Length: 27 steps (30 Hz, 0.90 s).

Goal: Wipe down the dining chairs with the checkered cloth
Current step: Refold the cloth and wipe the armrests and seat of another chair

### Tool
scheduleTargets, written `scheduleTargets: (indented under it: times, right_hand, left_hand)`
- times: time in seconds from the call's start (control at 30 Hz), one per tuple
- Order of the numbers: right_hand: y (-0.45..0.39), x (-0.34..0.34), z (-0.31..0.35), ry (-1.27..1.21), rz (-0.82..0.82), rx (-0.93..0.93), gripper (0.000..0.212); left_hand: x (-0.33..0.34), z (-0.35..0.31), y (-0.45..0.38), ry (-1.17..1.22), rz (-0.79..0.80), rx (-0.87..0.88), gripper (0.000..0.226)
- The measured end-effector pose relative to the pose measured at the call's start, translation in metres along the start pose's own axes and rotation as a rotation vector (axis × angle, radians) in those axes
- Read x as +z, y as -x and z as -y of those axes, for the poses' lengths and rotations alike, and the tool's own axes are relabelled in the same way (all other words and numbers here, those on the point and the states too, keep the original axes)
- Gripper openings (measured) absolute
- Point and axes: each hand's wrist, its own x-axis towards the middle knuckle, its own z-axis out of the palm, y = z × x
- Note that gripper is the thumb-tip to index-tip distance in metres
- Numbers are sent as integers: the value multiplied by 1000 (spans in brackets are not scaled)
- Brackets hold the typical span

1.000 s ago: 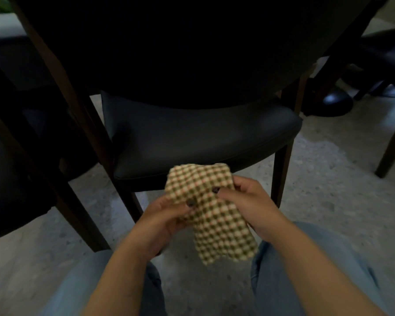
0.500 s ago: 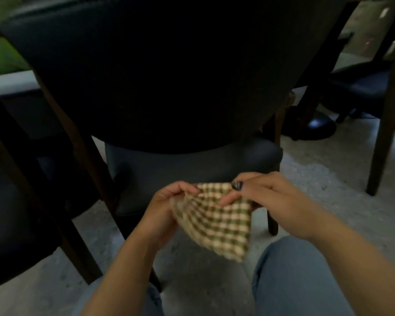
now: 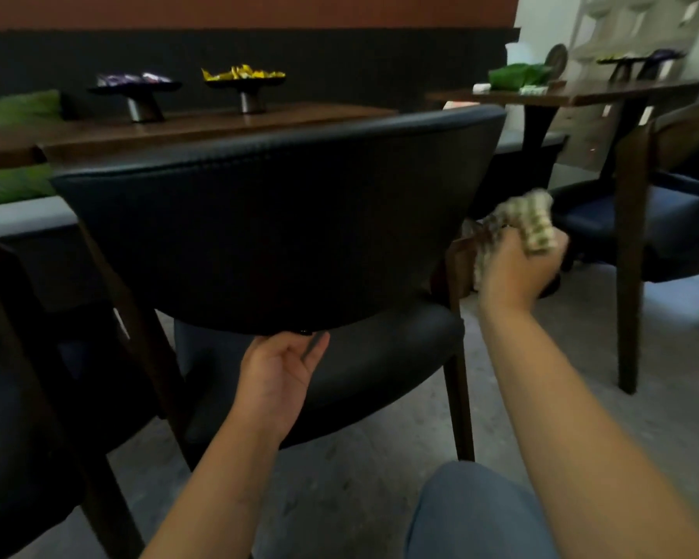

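Head view, looking across the curved back of a dark padded chair (image 3: pixel 275 219). The right hand (image 3: pixel 517 272) is raised beside the backrest's right edge with its fingers curled round the bunched checkered cloth (image 3: pixel 531 223), which is blurred and bulges above the fist, close to the wooden arm post; whether the cloth touches the post cannot be told. The left hand (image 3: pixel 277 369) reaches up under the bottom rim of the backrest, palm turned up and fingers straight and relaxed, fingertips at the rim, holding nothing.

Grey speckled floor (image 3: pixel 340 498) runs under the chairs, and a dark wall with a reddish band above it closes the room. Behind the chair stands a long wooden table (image 3: pixel 202 123); a second table (image 3: pixel 590 94) stands to the right.

Three chairs show: the middle one, part of one at the left edge (image 3: pixel 21 397), and one on the right (image 3: pixel 662 219). On the long table stand two pedestal dishes, one with purple wrappers (image 3: pixel 136 88), one with yellow wrappers (image 3: pixel 245 80). One blue-clad knee (image 3: pixel 473 514) shows at the bottom.
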Motion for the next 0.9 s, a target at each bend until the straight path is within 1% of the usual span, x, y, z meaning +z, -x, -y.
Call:
scheduleTargets:
  times: [0.07, 0.13, 0.17, 0.27, 0.3, 0.37, 0.5, 0.53, 0.63, 0.7, 0.77, 0.83, 0.9]
  right_hand:
    - [-20, 24, -11, 12, 95, 71, 29]
    - [-29, 42, -17, 22, 192, 141, 38]
    - [-33, 47, -22, -3, 215, 183, 38]
    - [-38, 54, -32, -172, 236, 483, 36]
    - [-39, 56, -36, -219, 258, 523, 39]
    - [-43, 60, -44, -271, 285, 519, 42]
    - [-35, 58, -49, -311, 195, 413, 37]
    - [-27, 54, -51, -318, 197, 386, 37]
    - [8, 41, -49, -343, 223, 246, 40]
    - [36, 36, -45, -312, 196, 146, 45]
    - [67, 36, -41, -265, 146, 125, 46]
    - [100, 36, -40, -202, 87, 133, 40]
    - [134, 40, -35, -142, 73, 152, 39]
  left_hand:
    - [2, 0, -1, 5, -6, -20, 44]
    - [4, -1, -4, -11, -28, -51, 39]
    - [5, -1, -6, -24, -49, -60, 37]
    - [7, -4, -13, -51, -105, -44, 40]
    - [7, -4, -15, -49, -108, -39, 42]
    - [8, -4, -15, -34, -94, -39, 46]
    - [9, -5, -16, 2, -88, -59, 47]
    - [8, -5, -17, 0, -84, -69, 48]
    - [8, -8, -17, -15, -89, -90, 54]
    - [9, -10, -16, -28, -98, -103, 58]
    - [8, -10, -14, -39, -94, -104, 53]
    - [9, -10, -12, -48, -94, -99, 48]
    - [12, -11, -9, -51, -101, -95, 47]
